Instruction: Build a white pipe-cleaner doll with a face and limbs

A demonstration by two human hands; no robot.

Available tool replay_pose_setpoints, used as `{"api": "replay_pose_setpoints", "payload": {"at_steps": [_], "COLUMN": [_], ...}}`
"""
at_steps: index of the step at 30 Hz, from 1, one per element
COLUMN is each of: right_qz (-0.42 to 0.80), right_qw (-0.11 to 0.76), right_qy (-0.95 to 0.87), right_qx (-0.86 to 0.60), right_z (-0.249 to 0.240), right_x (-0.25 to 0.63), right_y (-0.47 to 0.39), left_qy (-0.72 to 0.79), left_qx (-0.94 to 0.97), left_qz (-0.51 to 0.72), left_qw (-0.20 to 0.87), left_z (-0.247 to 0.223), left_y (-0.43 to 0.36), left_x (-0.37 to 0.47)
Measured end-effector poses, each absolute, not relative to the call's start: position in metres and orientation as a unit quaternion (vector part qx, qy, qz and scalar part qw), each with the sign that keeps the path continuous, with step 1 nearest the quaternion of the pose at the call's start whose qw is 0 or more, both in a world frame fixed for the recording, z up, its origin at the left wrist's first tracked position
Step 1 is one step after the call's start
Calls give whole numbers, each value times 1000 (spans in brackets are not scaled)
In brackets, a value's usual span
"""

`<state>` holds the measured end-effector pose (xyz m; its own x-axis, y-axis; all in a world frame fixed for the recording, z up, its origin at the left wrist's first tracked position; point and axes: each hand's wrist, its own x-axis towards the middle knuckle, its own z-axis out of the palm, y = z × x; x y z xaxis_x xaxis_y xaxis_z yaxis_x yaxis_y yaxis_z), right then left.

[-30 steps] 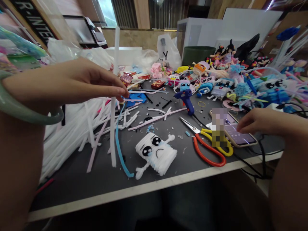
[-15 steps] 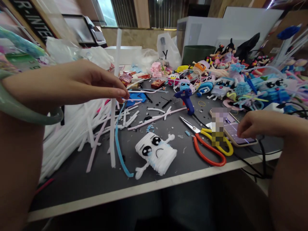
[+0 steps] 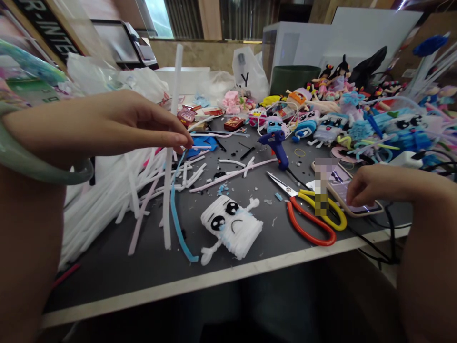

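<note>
My left hand [image 3: 143, 121] is at the left above the table, thumb and fingers pinched on a long white pipe cleaner [image 3: 167, 200] that stands upright. A light-blue pipe cleaner [image 3: 175, 209] hangs down from the same fingertips, its lower end curving to the right. My right hand [image 3: 371, 186], fingers curled in with nothing seen in them, is at a phone [image 3: 341, 190]; its fingertips are over the lit screen. Between the hands lies a white pipe-cleaner figure [image 3: 233, 228] with big black eyes, a frown, blue tears and two small arms.
Scissors [image 3: 303, 205] with red and yellow handles lie left of the phone. A blue glue gun [image 3: 276, 145] rests behind them. White pipe cleaners [image 3: 96, 214] are heaped at the left. Finished dolls [image 3: 328, 128] crowd the back right. Cables [image 3: 391, 233] hang over the table edge.
My right hand has shifted slightly left over the phone. My left hand and the pipe cleaners in it have hardly moved.
</note>
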<state>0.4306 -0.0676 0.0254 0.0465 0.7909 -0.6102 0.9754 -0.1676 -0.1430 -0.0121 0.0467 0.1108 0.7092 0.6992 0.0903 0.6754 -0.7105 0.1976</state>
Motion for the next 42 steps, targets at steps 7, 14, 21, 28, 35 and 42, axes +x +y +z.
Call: {"api": "replay_pose_setpoints", "payload": {"at_steps": [7,14,21,28,35,42], "right_qz": [-290,-300,-270,-290,-298,-310], "right_qw": [160,156,153,152,152,157], "right_qy": [615,619,625,619,622,620], "right_qx": [716,709,716,714,708,704], "right_z": [25,26,29,28,26,25], "right_x": [431,432,439,437,433,435], "right_y": [-68,-68,-71,-71,-68,-66], "left_qy": [378,373,381,393,386,410], "left_qx": [919,919,916,913,917,907], "left_qz": [72,70,65,60,50,15], "left_qw": [91,104,106,92,93,93], "left_z": [111,111,111,112,110,115], "left_y": [46,46,45,43,45,39], "left_x": [-11,-11,-9,-7,-8,-7]}}
